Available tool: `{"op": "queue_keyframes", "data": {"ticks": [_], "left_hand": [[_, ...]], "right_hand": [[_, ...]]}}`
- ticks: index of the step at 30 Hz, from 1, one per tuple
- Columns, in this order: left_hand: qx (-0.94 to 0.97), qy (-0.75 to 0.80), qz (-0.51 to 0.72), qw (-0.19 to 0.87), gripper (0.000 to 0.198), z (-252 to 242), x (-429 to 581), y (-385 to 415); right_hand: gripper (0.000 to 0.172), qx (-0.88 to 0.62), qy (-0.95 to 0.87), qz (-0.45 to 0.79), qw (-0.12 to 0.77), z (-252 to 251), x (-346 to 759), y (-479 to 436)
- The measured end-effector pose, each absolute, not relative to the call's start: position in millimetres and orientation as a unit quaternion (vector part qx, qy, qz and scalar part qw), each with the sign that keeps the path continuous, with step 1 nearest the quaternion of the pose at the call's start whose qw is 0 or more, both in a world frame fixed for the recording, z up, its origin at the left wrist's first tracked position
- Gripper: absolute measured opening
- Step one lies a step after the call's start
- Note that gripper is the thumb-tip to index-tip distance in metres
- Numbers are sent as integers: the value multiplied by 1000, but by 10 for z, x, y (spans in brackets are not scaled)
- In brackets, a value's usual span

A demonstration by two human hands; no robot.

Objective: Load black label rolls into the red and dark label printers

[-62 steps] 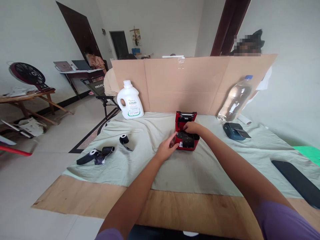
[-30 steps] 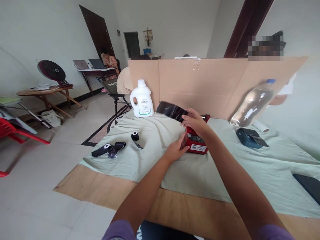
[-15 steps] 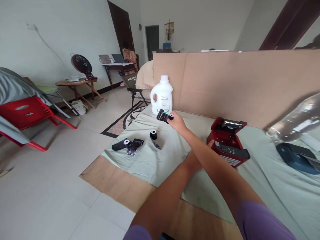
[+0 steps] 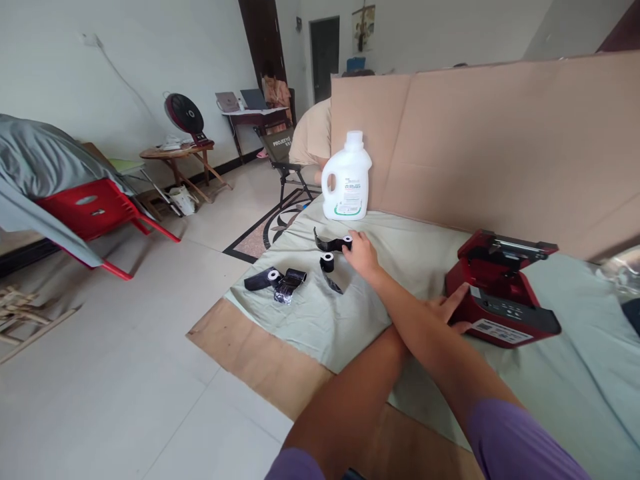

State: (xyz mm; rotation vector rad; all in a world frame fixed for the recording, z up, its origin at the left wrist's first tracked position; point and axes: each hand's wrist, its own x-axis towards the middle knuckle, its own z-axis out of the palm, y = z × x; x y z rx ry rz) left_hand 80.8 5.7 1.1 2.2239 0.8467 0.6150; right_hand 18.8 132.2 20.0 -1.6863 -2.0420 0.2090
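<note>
My right hand (image 4: 363, 255) reaches left across my other arm, its fingers closed around the end of a black film roll (image 4: 347, 244) with a white core. A loose strip of film trails left from this roll on the pale green cloth. Just below it stands another black roll (image 4: 327, 263) with its tail unrolled. Farther left lie more black rolls (image 4: 274, 278), partly unwound. My left hand (image 4: 450, 311), crossed under the right arm, rests with spread fingers against the near left side of a red label printer (image 4: 505, 310). The printer's lid is raised.
A white detergent jug (image 4: 349, 180) stands behind the rolls, before a tall cardboard panel (image 4: 460, 140). Cloth (image 4: 400, 233) covers a board-like surface. Beyond are a red chair (image 4: 95, 210), a fan (image 4: 184, 115) on a small table, and seated people.
My right hand has lowered its black roll from in front of the jug to the cloth, beside the other rolls. My left hand stays at the printer. The view has shifted.
</note>
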Motion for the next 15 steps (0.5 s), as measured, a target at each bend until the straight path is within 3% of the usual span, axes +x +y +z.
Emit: {"op": "queue_keyframes", "data": {"ticks": [3,5,9,15], "left_hand": [[858,336,224,318,85,37,803,37],[859,337,228,312,85,41,805,30],[849,371,217,307,83,53,820,23],[851,374,208,307,81,88,799,10]], "right_hand": [[41,-527,-772,62,350,353,132,1195],[35,-415,-828,79,368,468,-8,1065],[27,-296,-916,94,253,636,-494,810],[18,-388,-920,41,28,566,-1031,725]]}}
